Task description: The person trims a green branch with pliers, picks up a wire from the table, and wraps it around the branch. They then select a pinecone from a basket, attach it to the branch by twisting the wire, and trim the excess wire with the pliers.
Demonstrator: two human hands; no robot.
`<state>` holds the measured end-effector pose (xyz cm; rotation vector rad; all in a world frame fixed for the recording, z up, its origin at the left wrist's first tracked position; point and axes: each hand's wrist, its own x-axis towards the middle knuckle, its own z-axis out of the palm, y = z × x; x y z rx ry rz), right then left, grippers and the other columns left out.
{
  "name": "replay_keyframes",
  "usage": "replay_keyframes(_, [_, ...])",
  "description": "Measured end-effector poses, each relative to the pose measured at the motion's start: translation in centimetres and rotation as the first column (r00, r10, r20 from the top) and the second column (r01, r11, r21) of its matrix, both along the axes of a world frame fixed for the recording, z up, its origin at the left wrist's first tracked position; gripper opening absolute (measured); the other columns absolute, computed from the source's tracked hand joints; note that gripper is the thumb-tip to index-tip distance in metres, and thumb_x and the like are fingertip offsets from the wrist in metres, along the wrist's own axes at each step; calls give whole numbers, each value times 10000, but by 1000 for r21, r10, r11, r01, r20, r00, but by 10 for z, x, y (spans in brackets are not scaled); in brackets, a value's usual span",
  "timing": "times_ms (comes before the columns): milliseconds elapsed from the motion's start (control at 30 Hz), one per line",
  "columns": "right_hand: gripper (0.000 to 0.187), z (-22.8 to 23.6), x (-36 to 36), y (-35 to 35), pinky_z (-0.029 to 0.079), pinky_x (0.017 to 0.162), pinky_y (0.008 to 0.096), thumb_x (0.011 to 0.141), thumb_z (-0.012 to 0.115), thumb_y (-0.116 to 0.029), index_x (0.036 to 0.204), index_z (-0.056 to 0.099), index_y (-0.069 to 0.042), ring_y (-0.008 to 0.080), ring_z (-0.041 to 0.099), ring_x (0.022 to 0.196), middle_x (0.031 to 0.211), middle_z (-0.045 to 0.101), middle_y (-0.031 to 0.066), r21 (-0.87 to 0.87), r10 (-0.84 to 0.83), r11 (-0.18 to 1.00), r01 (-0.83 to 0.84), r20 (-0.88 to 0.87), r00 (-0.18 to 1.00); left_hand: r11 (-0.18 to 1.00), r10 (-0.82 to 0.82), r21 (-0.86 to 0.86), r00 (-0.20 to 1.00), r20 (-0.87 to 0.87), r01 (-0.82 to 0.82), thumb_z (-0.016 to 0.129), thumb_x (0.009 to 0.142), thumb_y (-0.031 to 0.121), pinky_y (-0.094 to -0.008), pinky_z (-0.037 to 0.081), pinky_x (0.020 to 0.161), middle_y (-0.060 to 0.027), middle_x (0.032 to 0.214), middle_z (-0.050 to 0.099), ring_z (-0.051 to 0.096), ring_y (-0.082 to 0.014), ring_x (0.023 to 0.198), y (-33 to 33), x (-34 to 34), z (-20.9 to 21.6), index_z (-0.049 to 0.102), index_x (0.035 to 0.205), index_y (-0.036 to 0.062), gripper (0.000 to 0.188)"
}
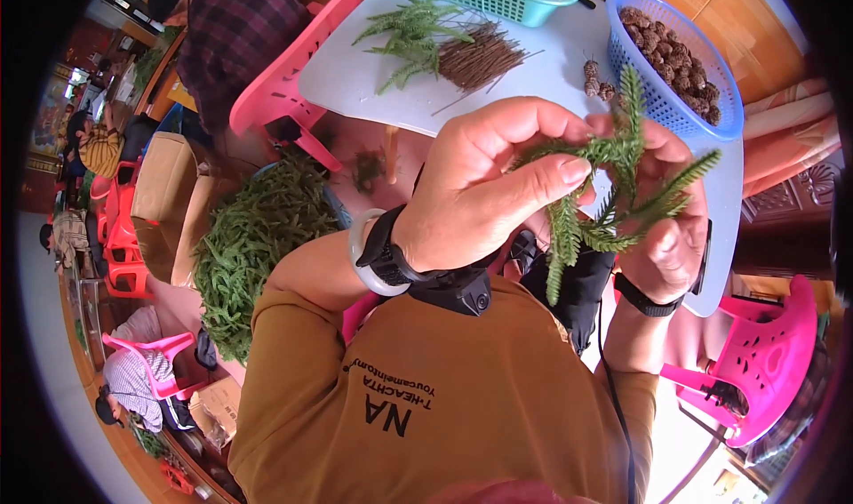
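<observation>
The white table (pixel 355 86) carries brown stems (pixel 480 57) and, toward its right end, a blue basket (pixel 662 108) of cones. Near the table's front edge, the left hand (pixel 498 175) pinches a green sprig (pixel 629 153); the right hand (pixel 666 237) grips its opposite side.

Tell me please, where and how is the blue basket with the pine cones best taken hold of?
Probably best by the rim of the blue basket, a hand at its left and right sides, coming from outside. The rim is uncovered there, while brown pine cones fill the inside; opposite grips should keep it level. The left hand pinches a green sprig, so free it first.
</observation>
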<state>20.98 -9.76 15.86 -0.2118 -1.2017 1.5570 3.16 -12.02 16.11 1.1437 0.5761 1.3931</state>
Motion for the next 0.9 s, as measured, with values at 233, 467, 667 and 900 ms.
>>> replay_keyframes(233, [399, -28, 11, -2, 505, 865, 389, 765, 669, 4, 1141, 538, 36, 259, 617, 975, 1079, 615, 178, -131, 106, 987, -94, 90, 990, 997, 52, 70, 945, -324, -31, 558, 909, 28, -227, 473, 720, -63, 935, 612, 592, -99, 808, 2, -2, -15, 551, 1027, -41, 137])
replay_keyframes(467, [300, -50, 18, 11, 482, 801, 349, 725, 652, 1, 1012, 574, 38, 223, 602, 839, 939, 629, 147, -379, 276, 886, -267, -29, 961, 918, 252, 396, 799, -546, -19, 573, 897, 32, -188, 436, 690, -25, 930, 575, 542, -52, 748, 21, -5, -32, 550, 998, -27, 120])
replay_keyframes(667, [289, -63, 11, 16, 483, 762, 353, 709, 695, -144, 918, 551, -6, 244, 604, 800, 866, 612, 126, -401, 264, 882, -248, -15, 964, 992, -109, 28, 935, -337, 126, 584, 882, 23, -206, 456, 707, -38, 939, 581, 562, -71, 768, 24, -7, -39, 538, 1040, -19, 170])
replay_keyframes(900, [299, -70, 7, 26, 477, 841, 379, 698, 683, -108, 932, 520, -19, 260, 592, 872, 863, 594, 116, -489, 277, 825, -282, -84, 957, 960, -259, -128, 962, -90, 247, 590, 860, -4, -217, 482, 703, -51, 895, 603, 588, -96, 801, 36, -12, -51, 523, 1087, -14, 237])
